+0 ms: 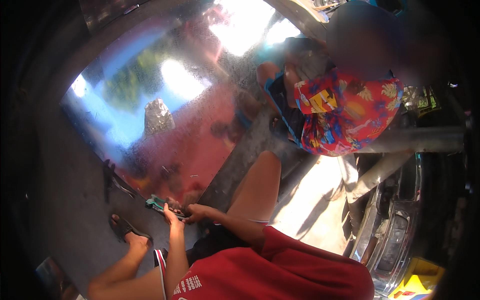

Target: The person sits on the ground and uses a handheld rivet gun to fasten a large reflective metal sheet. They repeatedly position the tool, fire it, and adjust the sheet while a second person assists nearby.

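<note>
A hand tool with green and dark parts (156, 203) is held low over the near edge of a large shiny metal sheet (200, 155). My left hand (173, 215) is closed around its middle. Just to the right, my right hand (196, 212) is closed on its dark end. The tool's exact kind is too small to tell. The sheet reflects red, blue and bright light. On it lies a crumpled silvery piece (159, 117).
Left of the sheet, a dark long-handled tool (120, 182) lies on the grey floor (80, 200). A person in a red patterned shirt (345, 112) crouches at the sheet's far right. Beyond my right side are a metal pipe (420, 140) and a yellow object (417, 280).
</note>
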